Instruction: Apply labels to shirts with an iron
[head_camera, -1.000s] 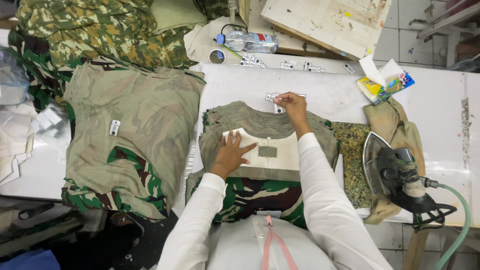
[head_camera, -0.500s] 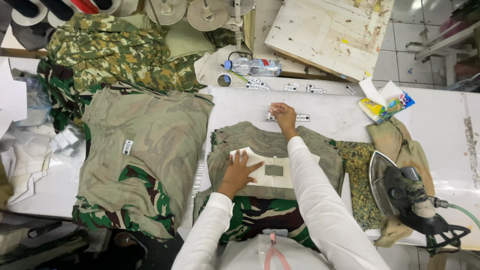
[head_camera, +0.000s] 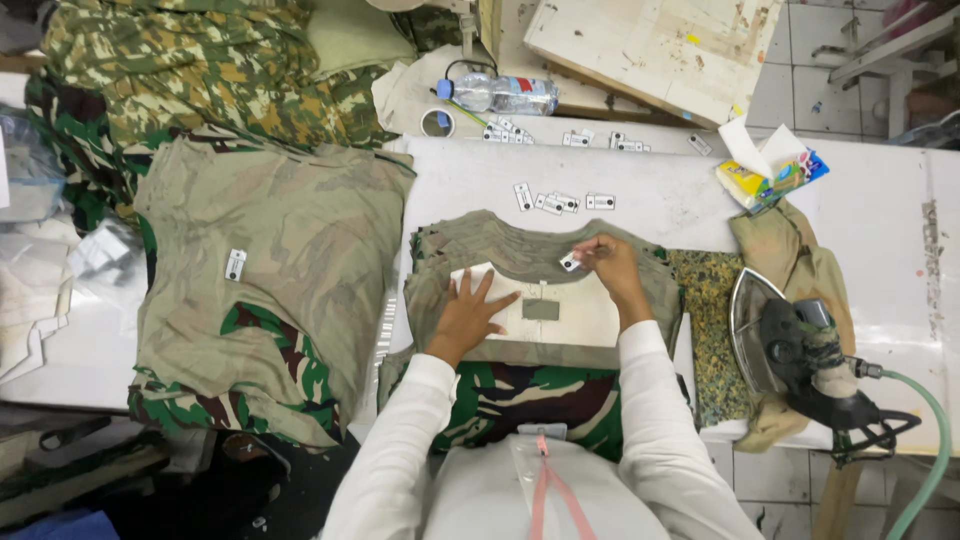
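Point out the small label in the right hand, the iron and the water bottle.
small label (head_camera: 569, 263), head view, middle of the tag
iron (head_camera: 790, 345), head view, dark top housing
water bottle (head_camera: 505, 94), head view, clear body

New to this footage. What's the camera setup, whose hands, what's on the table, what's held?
One camera, worn on a person's head, looks straight down at a white table. Both white-sleeved arms are that person's own. The left hand lies flat on a pale template laid over a stack of olive shirts. The right hand pinches a small white label. More labels lie above the stack, another shirt pile sits to the left, and an iron rests on the right.
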